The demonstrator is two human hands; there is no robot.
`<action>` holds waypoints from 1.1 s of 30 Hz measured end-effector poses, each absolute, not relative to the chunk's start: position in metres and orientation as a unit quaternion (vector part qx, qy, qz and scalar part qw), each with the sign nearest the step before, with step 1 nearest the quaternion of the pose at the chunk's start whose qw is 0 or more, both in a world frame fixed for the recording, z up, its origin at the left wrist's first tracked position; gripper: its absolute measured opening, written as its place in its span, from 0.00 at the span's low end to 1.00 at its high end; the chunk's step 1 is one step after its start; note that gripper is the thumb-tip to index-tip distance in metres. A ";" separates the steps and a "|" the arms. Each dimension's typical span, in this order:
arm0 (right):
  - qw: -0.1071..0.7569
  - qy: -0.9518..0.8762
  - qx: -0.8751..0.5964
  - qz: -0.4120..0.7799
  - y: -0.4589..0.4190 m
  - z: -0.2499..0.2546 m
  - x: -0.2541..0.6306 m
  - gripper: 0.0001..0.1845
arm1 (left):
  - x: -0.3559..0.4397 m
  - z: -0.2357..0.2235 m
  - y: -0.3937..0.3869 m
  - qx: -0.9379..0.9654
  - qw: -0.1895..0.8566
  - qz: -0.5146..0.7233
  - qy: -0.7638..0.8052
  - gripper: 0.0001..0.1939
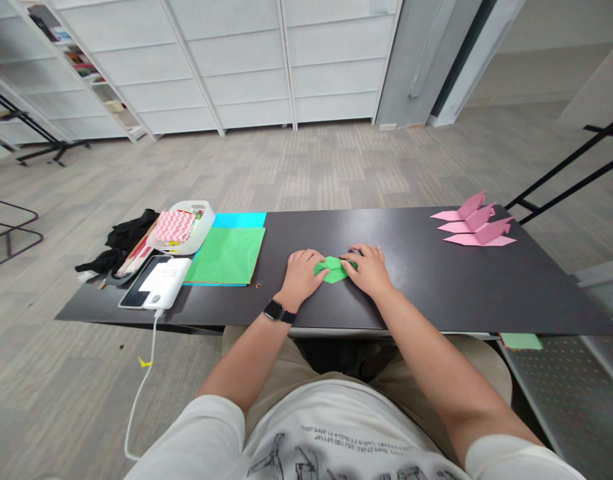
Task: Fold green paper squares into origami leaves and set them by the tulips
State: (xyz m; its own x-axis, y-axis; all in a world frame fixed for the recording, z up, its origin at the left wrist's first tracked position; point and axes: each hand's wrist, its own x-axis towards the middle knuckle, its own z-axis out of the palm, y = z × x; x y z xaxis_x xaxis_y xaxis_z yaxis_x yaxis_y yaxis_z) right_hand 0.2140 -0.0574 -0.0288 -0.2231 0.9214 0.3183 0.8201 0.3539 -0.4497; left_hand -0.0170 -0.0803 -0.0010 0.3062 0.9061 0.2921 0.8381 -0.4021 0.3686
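A small piece of folded green paper (332, 271) lies on the dark table in front of me, with creased flaps at its middle. My left hand (303, 272) grips its left end, thumb on top and fingers curled along the far side. On the opposite end, my right hand (369, 268) holds the paper the same way, the thumb pressing near the middle. The paper's two ends are partly hidden beneath my fingers.
To the left lie a stack of green paper sheets (231, 256), a white power bank (168, 283) with a cable, a phone (142, 283) and a white basket (203, 225). Several pink origami birds (479, 223) stand at the right of the dark table (461, 293).
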 end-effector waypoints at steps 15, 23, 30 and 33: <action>0.365 -0.781 -0.491 0.129 -0.056 -0.020 0.216 0.03 | -0.016 0.002 -0.084 0.801 0.075 0.271 0.529 0.15; 0.415 -0.791 -0.431 0.128 -0.058 -0.005 0.216 0.04 | -0.017 0.005 -0.087 0.797 0.070 0.286 0.527 0.23; 0.412 -0.818 -0.390 0.093 -0.064 0.003 0.217 0.06 | -0.021 0.008 -0.083 0.782 0.041 0.290 0.550 0.07; 0.393 -0.830 -0.384 0.092 -0.064 0.002 0.218 0.07 | -0.022 0.008 -0.083 0.787 0.033 0.287 0.546 0.04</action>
